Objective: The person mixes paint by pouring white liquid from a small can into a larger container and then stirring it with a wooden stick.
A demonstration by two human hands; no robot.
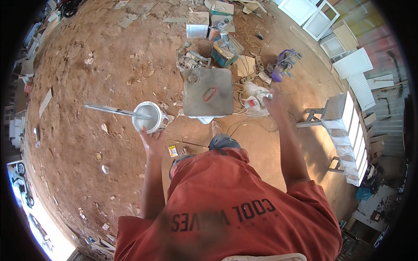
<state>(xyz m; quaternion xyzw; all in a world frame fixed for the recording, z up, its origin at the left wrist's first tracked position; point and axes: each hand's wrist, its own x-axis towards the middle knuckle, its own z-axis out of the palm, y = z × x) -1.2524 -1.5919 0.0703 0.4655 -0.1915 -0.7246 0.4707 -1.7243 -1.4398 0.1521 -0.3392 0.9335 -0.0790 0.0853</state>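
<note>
My left hand (152,142) grips the near side of a white plastic bucket (162,124), with the thumb up at its rim. Pale grey liquid (148,114) shows inside. A long flat stick (109,109) leans in the bucket and sticks out far to the left. My right hand (275,104) is out to the right with its fingers bent in, beside a crumpled white plastic bag (253,98) with a red patch. A small white bit shows at its fingertips; what it is, I cannot make out. Between my hands stands a grey square metal can (208,92).
Dirty machine parts (191,60), tins (224,53) and a white tub (197,25) stand beyond the can. Cords lie around a purple power tool (283,65). White-topped panels rest on a trestle (344,130) at right. A yellow packet (173,151) lies on the dirt floor.
</note>
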